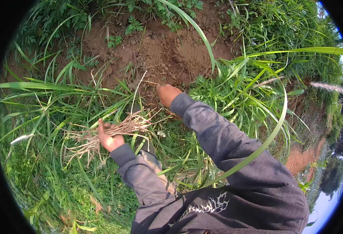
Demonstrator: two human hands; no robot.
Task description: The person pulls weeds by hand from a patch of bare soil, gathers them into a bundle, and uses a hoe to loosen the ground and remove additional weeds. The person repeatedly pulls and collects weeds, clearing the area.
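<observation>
My left hand (110, 139) is closed around a loose bundle of thin, pale, dry-looking roots or stems (130, 124). The strands stick out on both sides of the fist, and one long strand rises above the rest. Further forward and to the right, my right hand (169, 95) is held low over the bank of bare reddish-brown soil (165, 55). Its fingertips are pinched at the end of a thin pale strand (149, 82) pointing left. Whether that strand's far end is in the soil cannot be made out.
Long-bladed grass (54, 85) spreads on the left, and leafy green plants (209, 90) grow right of my right hand. One broad blade (255, 155) arches across my right sleeve. A trouser leg (152, 159) shows beneath my left forearm. Dense greenery (288, 26) covers the upper right.
</observation>
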